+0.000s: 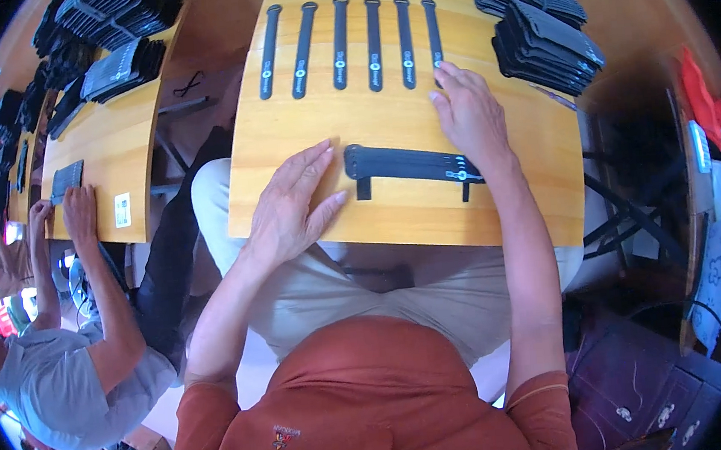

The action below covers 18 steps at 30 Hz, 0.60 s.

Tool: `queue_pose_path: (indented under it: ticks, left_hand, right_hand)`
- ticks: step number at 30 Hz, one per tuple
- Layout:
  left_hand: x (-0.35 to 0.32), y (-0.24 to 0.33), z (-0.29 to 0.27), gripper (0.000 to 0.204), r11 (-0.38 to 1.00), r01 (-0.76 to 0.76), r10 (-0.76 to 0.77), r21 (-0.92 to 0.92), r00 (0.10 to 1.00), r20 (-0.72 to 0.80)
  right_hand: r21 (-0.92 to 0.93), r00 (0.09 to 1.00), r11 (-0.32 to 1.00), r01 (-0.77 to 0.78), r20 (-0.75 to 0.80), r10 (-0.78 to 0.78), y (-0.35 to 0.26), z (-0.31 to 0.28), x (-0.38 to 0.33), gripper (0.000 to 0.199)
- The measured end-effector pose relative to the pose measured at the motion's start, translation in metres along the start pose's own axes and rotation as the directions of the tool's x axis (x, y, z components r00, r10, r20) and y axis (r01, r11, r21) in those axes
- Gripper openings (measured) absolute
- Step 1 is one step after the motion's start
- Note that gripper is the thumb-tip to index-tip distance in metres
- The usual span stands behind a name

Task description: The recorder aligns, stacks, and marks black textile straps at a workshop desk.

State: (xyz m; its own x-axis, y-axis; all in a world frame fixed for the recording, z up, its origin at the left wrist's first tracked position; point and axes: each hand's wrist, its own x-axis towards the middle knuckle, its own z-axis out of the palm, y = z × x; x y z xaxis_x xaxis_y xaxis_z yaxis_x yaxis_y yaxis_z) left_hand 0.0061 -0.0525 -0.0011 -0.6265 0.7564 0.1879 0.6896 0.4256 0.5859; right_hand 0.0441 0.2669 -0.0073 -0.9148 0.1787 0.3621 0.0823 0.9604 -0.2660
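Several narrow black straps (375, 44) with rounded ends and pale markings lie side by side in a row across the far part of the wooden table (300, 127). My right hand (473, 118) reaches to the rightmost strap (433, 30); its fingertips cover that strap's lower end, and the thumb stands apart from the fingers. Nearer to me, a stack of similar black straps (406, 161) lies crosswise, with two short dark tabs sticking out below it. My right wrist passes over the stack's right end. Beside its left end rests my left hand (290, 201), fingers stretched and thumb spread, holding nothing.
Bundled black straps (546, 46) are piled at the table's far right corner, near a thin pen-like object (553, 97). To the left, another person (82, 369) works at a separate table (126, 143) holding more dark bundles (124, 70). A dark cabinet (639, 372) stands lower right.
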Motion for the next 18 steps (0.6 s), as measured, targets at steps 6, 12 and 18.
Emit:
queue_pose_path:
  ticks: [6,12,18]
  left_hand:
    - [-0.003,-0.006,0.002,0.047,0.999,0.022,-0.024,-0.045,0.998,-0.057]
    - [-0.002,0.000,0.000,0.044,0.999,-0.006,0.008,0.038,0.999,-0.039]
    - [-0.002,0.002,0.001,0.043,0.998,-0.019,0.020,0.067,0.999,-0.025]
  right_hand:
    - [-0.105,0.993,0.991,-0.079,0.079,0.087,0.002,-0.007,-0.004,0.027]
    - [-0.142,0.997,0.989,-0.045,0.050,0.053,0.009,-0.017,-0.027,0.019]
    - [-0.203,0.996,0.975,0.090,0.002,-0.091,0.019,-0.017,-0.045,0.023]
